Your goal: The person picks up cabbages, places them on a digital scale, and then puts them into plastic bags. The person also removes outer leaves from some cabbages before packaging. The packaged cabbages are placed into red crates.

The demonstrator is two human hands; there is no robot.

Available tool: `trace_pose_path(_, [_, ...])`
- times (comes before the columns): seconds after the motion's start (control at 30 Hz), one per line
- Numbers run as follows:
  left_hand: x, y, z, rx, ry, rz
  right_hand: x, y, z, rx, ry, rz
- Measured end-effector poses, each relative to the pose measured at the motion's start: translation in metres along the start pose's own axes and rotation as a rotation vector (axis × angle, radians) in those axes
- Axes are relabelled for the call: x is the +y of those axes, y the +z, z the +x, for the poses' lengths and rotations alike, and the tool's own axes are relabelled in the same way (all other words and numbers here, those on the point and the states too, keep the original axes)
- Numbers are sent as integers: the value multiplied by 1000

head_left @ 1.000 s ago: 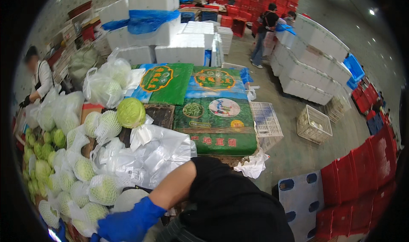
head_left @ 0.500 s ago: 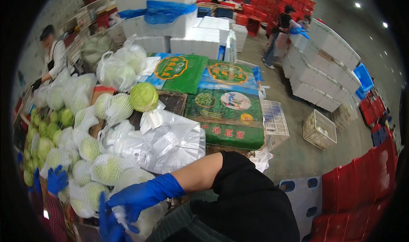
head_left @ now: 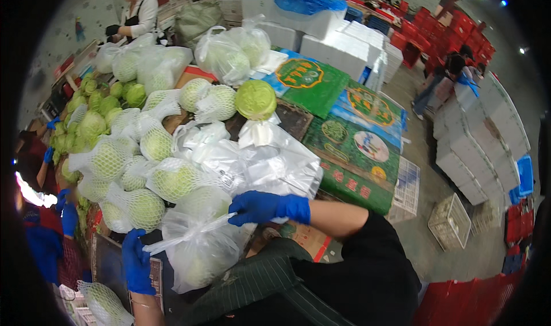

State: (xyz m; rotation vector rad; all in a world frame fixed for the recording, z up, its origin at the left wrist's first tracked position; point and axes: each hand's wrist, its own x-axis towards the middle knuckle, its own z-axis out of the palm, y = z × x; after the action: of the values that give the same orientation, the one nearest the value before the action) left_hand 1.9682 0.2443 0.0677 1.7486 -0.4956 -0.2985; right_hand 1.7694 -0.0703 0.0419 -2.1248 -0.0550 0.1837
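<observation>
A translucent plastic bag (head_left: 201, 257) with cabbages inside stands at the table's near edge. Its top is twisted together and stretched sideways between my gloved hands. My right hand (head_left: 255, 207), in a blue glove, is closed on one end of the bag's twisted top. At the other end, my left hand (head_left: 138, 263) is closed on the opposite tail. Whether the top is knotted I cannot tell. Cabbages in white foam nets (head_left: 146, 208) are heaped beyond and left of the bag. A bare cabbage (head_left: 255, 100) rests behind a stack of flat plastic bags (head_left: 270, 159).
Green printed cartons (head_left: 356, 154) lie flat to the right. Filled cabbage bags (head_left: 232, 53) and loose cabbages (head_left: 94, 122) are farther back. Co-workers' gloved hands (head_left: 68, 214) are at the left. White foam boxes (head_left: 482, 137) and a white crate (head_left: 450, 223) stand on the floor.
My hands were close together at the bag's top; now they are apart, pulling its two ends outward. The view has turned left, bringing more of the bag into sight.
</observation>
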Motion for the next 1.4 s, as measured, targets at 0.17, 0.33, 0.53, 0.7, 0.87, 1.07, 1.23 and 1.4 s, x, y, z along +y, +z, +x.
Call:
trace_pose_path(0.17, [89,66,-35,-10,16,-504,-19,41,43,396,-706,-344])
trace_pose_path(0.33, [157,88,-34,-200,102,-432,-44,66,70,265,-323,55])
trace_pose_path(0.53, [117,80,-7,-132,272,133,-36,-26,6,864,-163,453])
trace_pose_path(0.7, [72,101,2,-112,62,-87,-4,-136,-71,1493,166,530])
trace_pose_path(0.87, [55,132,23,-223,-72,-152,41,-212,-140,1811,179,191])
trace_pose_path(1.07, [53,186,53,-261,-141,-120,123,-304,-192,1961,287,138])
trace_pose_path(1.23, [56,222,69,-231,-272,-119,180,-340,-258,2126,83,370])
trace_pose_path(1.4, [67,252,84,-284,-360,-117,220,-362,-299,2218,22,499])
